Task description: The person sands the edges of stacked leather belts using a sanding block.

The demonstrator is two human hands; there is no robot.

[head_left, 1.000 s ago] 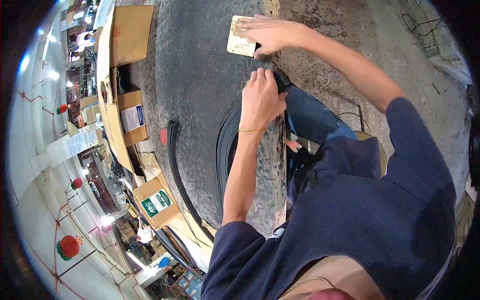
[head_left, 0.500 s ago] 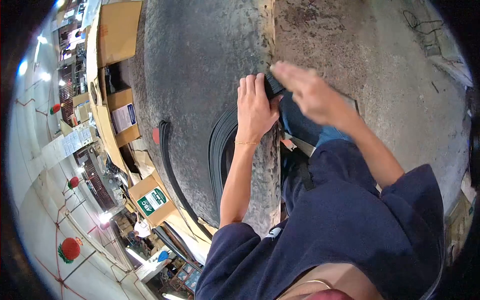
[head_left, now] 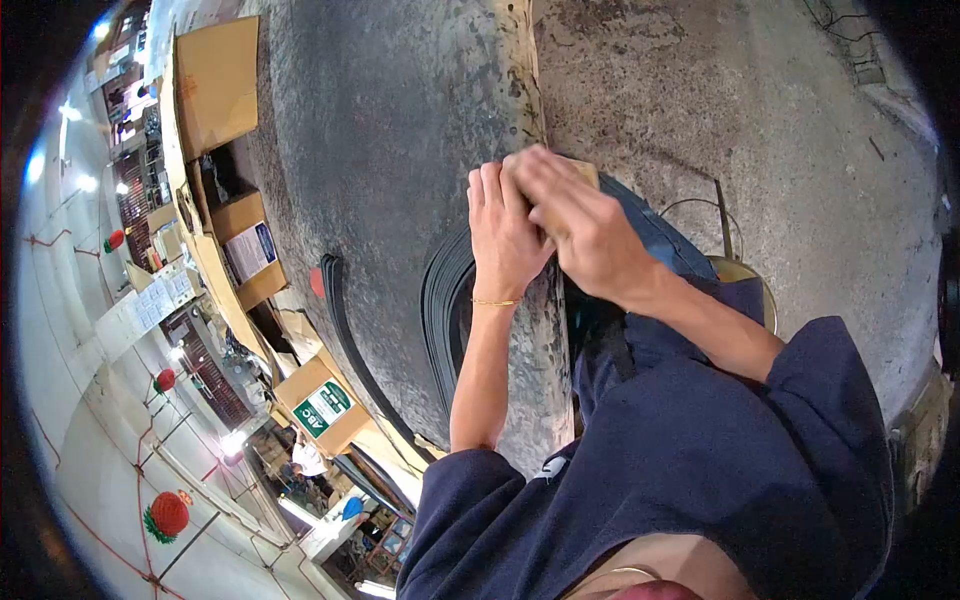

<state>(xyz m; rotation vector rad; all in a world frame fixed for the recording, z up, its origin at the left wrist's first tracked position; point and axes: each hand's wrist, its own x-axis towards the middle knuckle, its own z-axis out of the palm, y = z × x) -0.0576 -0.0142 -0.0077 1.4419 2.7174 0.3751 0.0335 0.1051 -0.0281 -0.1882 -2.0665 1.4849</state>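
Note:
My left hand [head_left: 505,235] is closed around a bundle of flat black strips, pressing it down at the edge of the dark worktable. The strips [head_left: 445,295] curve from under my left hand back across the tabletop. My right hand [head_left: 585,225] is against my left fingers, its own fingers bent together and partly blurred. A tan piece [head_left: 583,172] shows just beyond the right fingers, and I cannot make out what it is. The ends of the strips are hidden behind both hands.
Another bundle of black strips [head_left: 345,340] lies along the table's far side by a red disc [head_left: 318,282]. Open cardboard boxes [head_left: 320,405] line that side. To the right, a round rimmed container [head_left: 750,280] stands on the concrete floor [head_left: 820,230]. A person [head_left: 308,458] is in the background.
My right hand has come down and left, from raised apart to touching my left hand. The tan piece and the round container have come into view. My left hand has barely moved.

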